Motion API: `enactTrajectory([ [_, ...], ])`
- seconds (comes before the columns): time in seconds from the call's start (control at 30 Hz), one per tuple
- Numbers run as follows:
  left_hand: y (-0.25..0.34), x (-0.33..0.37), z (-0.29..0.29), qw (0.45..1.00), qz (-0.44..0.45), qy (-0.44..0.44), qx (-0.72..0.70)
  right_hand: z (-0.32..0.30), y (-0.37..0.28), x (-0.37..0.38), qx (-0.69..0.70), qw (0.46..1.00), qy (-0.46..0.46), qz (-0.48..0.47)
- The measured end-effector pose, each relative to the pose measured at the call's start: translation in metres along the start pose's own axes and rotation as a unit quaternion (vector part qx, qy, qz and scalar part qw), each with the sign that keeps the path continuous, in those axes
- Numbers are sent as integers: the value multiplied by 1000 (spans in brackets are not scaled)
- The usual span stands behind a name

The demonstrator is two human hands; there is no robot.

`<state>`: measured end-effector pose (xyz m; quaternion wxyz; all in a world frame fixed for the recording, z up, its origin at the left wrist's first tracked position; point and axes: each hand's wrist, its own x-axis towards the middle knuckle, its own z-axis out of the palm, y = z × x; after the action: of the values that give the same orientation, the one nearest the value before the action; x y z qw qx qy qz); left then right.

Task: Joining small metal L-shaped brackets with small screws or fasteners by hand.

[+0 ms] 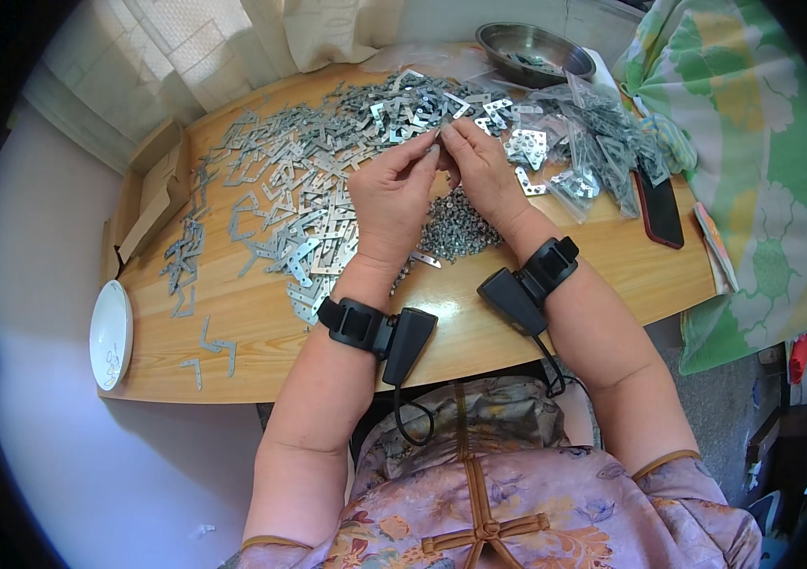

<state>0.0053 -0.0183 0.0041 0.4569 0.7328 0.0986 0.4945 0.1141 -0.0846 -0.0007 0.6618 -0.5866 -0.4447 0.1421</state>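
A floral pink garment with a brown knotted fastening (pixel 482 524) lay closest to the lens, and from it both bare forearms rose to the wooden table (pixel 261 332), each wrist strapped with a black band and a boxy black unit on a cord. The left hand (pixel 394 194) and right hand (pixel 482 171) met above the table's middle, fingertips drawn together and pinching a small flat metal piece (pixel 440 131) between them. Just below the hands sat a heap of small grey screws (pixel 455 228). Flat, shiny metal brackets (pixel 299 180), straight and L-shaped, sprawled across the far and left part of the table. To the right lay clear plastic bags (pixel 602 152) filled with more metal pieces, a dark phone (pixel 659 211) beside them, and a round steel bowl (pixel 534 49) beyond. An open cardboard box (pixel 152 194) and a white plate (pixel 110 334) sat at the left edge.
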Motion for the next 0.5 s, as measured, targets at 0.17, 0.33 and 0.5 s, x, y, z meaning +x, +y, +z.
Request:
enactTrajectory([
  [0.17,0,-1,-1,992,-82,0,-96,2,0,0,8,1000,-6,13],
  [0.33,1,-1,0,994,-74,7,-84,1,-5,-1,88,994,-13,62],
  [0.5,1,-1,0,998,-34,1,-46,-2,-4,-1,126,989,-22,77],
])
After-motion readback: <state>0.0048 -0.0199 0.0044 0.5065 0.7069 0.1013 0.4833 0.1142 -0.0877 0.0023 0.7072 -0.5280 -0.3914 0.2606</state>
